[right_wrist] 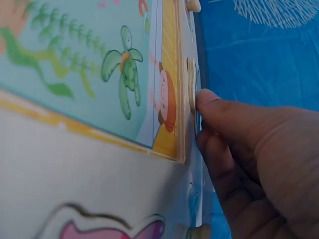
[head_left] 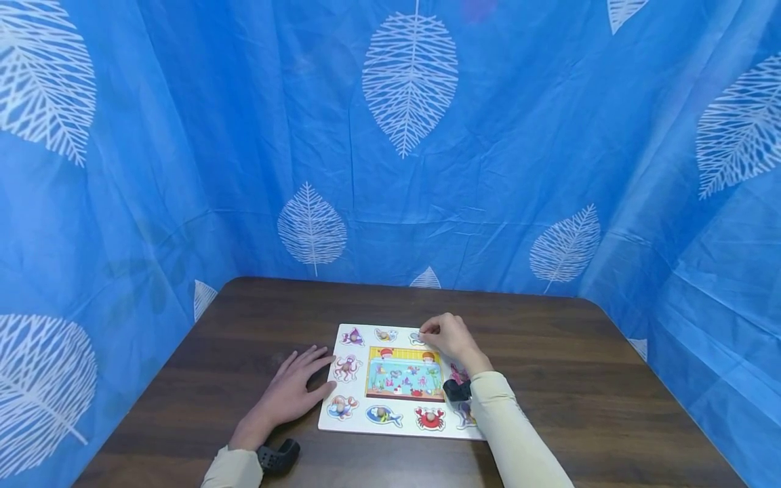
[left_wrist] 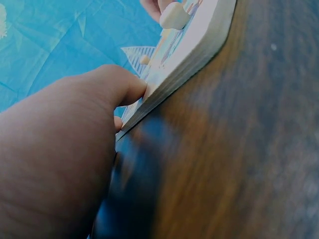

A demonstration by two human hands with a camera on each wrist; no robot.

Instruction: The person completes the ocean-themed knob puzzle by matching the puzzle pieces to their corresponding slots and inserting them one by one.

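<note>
A white wooden peg puzzle board [head_left: 360, 430] with sea animal pieces around a raised aquarium picture [head_left: 403, 376] lies on the table. My right hand [head_left: 450, 337] pinches a puzzle piece [head_left: 415, 337] in the far row, right of the middle. In the right wrist view that piece [right_wrist: 192, 87] shows edge-on at the fingertips, and its knob is hidden by them. My left hand [head_left: 294, 388] lies at the board's left edge, fingers spread and relaxed, the thumb touching the edge. Beside it sit the octopus piece [head_left: 347, 368] and the lobster-like piece [head_left: 343, 407].
Along the near row are a striped fish piece [head_left: 384, 415] and a red crab piece [head_left: 430, 418]. My right forearm [head_left: 515, 427] covers part of the board's right side. Dark wooden table [head_left: 610, 407] surrounds the board, with a blue leaf-patterned curtain [head_left: 390, 190] behind.
</note>
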